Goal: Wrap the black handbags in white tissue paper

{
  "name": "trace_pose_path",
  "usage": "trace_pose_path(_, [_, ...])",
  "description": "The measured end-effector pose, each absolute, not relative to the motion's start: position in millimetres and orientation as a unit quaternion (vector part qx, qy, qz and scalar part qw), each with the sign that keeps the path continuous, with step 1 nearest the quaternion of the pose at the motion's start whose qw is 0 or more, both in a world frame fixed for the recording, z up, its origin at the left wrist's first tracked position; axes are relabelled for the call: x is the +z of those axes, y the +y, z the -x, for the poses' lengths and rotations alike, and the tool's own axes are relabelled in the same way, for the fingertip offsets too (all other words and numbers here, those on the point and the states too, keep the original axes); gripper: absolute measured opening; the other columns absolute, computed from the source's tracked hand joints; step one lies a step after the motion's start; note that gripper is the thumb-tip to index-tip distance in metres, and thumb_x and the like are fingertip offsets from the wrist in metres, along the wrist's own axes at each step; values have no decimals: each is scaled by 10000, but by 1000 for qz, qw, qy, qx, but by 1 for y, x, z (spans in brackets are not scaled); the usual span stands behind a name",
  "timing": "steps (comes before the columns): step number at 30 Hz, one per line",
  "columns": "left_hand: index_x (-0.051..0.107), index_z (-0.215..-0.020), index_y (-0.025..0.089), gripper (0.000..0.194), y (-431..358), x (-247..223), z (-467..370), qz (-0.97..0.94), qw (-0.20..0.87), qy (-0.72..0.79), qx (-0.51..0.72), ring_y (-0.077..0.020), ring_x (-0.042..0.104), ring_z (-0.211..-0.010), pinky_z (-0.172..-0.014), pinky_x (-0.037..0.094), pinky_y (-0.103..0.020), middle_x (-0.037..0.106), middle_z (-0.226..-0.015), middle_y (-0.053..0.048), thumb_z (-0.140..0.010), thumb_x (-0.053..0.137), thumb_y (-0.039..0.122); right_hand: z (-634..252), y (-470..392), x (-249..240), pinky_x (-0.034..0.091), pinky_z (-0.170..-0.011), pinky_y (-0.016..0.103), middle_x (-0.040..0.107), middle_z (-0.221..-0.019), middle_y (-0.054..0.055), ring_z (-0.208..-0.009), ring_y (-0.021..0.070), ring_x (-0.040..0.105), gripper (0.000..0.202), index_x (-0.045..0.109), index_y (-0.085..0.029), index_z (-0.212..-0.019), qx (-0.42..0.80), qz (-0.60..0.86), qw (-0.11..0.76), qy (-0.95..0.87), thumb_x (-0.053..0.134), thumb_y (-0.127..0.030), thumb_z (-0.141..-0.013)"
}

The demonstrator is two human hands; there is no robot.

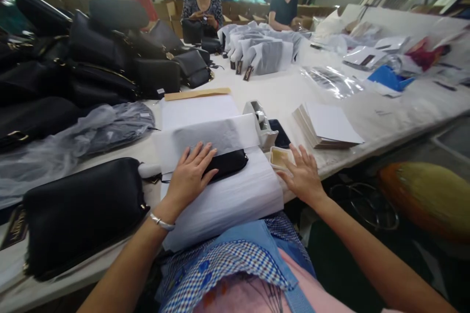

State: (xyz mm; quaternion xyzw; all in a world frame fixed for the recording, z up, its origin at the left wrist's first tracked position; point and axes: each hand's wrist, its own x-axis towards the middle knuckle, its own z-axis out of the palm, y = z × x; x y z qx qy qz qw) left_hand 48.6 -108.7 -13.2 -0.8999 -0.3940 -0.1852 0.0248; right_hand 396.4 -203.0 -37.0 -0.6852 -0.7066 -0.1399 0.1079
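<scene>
My left hand (193,171) lies flat with its fingers spread, on a black pouch (229,164) and the edge of the tissue paper folded over it. White tissue paper (235,205) extends under the pouch and over the table's front edge, while its upper flap (205,134) covers the pouch's far side. My right hand (303,173) is open, its fingertips at a small white tray (279,157) with something yellowish inside. A tape dispenser (261,124) stands just behind that tray. Left of my left hand lies a larger black bag (84,210) with a hang tag.
Black bags (106,58) are heaped at the left, with clear plastic (91,132) before them. A stack of white cards (328,124) lies to the right. Paper-wrapped bags (260,51) stand farther back. Three people sit across the table. A yellow-orange round object (426,200) is at lower right.
</scene>
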Motion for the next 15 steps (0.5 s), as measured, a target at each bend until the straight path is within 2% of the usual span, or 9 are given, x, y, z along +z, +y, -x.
trace_pose_path(3, [457, -1442, 207, 507, -108, -14, -48, 900, 26, -394, -184, -282, 287, -1462, -1184, 250, -529, 395, -1543, -81, -974, 478, 401, -402, -195, -39, 275, -1120, 615, 388, -1541, 123, -1439, 376, 280, 418, 700, -209, -1151, -114, 682, 88, -717, 526, -516, -926])
trace_pose_path(7, [475, -1428, 209, 490, -108, -14, -48, 901, 25, -392, -182, -279, 294, -1459, -1179, 262, -521, 397, -1542, -80, -973, 482, 390, -385, -207, -23, 271, -1164, 532, 380, -1548, 109, -1447, 321, 286, 471, 588, -212, -1324, -132, 630, 191, -741, 542, -468, -932])
trace_pose_path(9, [477, -1426, 206, 489, -108, -14, -48, 901, 27, -393, -183, -280, 304, -1455, -1177, 264, -518, 402, -1539, -80, -973, 482, 391, -370, -223, -20, 264, -1178, 517, 361, -1562, 82, -1452, 311, 279, 509, 539, -240, -1377, -116, 562, 210, -791, 574, -456, -917])
trace_pose_path(12, [476, -1426, 204, 489, -108, -15, -48, 899, 31, -395, -185, -282, 307, -1453, -1179, 256, -520, 407, -1538, -77, -975, 481, 391, -347, -245, -30, 213, -1188, 559, 330, -1579, 62, -1460, 325, 254, 562, 486, -272, -1423, -74, 459, 167, -870, 592, -462, -904])
trace_pose_path(15, [472, -1428, 208, 489, -108, -15, -48, 900, 32, -394, -184, -287, 311, -1451, -1176, 258, -522, 407, -1539, -74, -975, 481, 391, -331, -253, -46, 162, -1190, 591, 303, -1588, 91, -1472, 343, 208, 625, 435, -240, -1462, -43, 439, 133, -888, 604, -442, -895])
